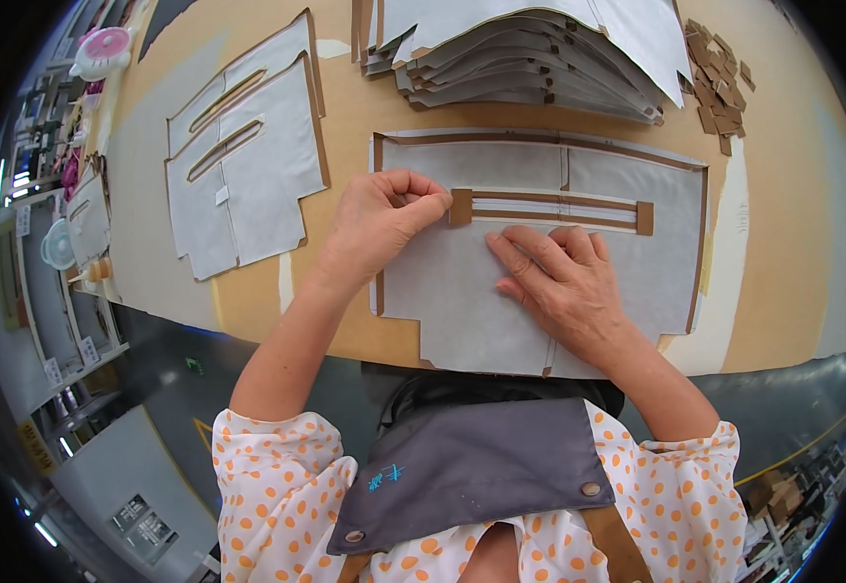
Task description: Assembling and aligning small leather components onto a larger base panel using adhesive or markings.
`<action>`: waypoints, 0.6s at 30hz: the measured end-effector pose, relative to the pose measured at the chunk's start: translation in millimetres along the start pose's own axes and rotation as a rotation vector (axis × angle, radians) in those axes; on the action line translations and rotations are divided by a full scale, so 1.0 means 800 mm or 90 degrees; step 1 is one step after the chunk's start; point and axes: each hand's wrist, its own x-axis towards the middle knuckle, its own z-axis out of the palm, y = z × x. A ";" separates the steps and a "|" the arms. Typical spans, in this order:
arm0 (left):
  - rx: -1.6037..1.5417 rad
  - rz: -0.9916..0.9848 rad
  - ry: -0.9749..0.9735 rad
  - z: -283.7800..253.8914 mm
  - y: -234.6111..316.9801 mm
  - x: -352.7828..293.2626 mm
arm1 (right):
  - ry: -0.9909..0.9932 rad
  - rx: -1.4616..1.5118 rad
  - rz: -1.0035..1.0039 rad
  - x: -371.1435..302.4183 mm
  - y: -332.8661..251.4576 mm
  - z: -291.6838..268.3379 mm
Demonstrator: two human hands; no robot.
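A light grey lining panel [462,282] with brown taped edges lies flat in front of me. Across its upper part runs a long slot [559,208] framed in brown strips, with a small brown square patch [461,207] at its left end and another brown patch [644,219] at its right end. My left hand [384,212] pinches with thumb and forefinger beside the left patch, touching or nearly touching its edge. Anything between those fingertips is too small to make out. My right hand [561,277] rests on the panel below the slot, fingers stretched out.
At the back stands a thick stack of similar grey panels [539,68]. Loose brown patches [719,83] are heaped at the far right. Two slotted panels [248,185] overlap on the left. A pink and white fan [104,51] and a pale blue item [56,245] line the left edge.
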 end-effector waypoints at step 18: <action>0.039 0.030 0.080 0.013 -0.009 -0.003 | 0.009 0.018 -0.001 0.000 0.002 -0.001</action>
